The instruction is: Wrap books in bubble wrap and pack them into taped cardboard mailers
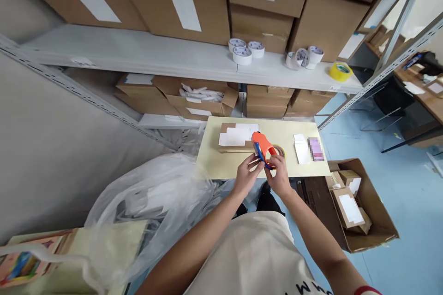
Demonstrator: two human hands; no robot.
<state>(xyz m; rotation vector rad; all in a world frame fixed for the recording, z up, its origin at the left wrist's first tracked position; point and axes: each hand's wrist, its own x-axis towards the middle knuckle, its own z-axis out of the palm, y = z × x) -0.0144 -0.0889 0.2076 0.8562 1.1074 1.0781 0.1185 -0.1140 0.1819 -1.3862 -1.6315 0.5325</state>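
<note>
Both my hands meet over the near edge of a small pale yellow table (221, 166). Between them is an orange and blue tape dispenser (263, 146) with a roll of brown tape at its right side. My left hand (246, 173) pinches the dispenser's blue lower end from the left. My right hand (279, 174) grips it from the right with curled fingers. Just behind the dispenser lies a flat cardboard box (228, 145) with white paper slips on top.
White labels (302, 150) and a purple pad (315, 148) lie on the table's right part. An open carton (360, 205) of small boxes stands on the blue floor at right. A clear plastic bag (152, 203) bulges at left. Shelves behind hold cartons and tape rolls (242, 50).
</note>
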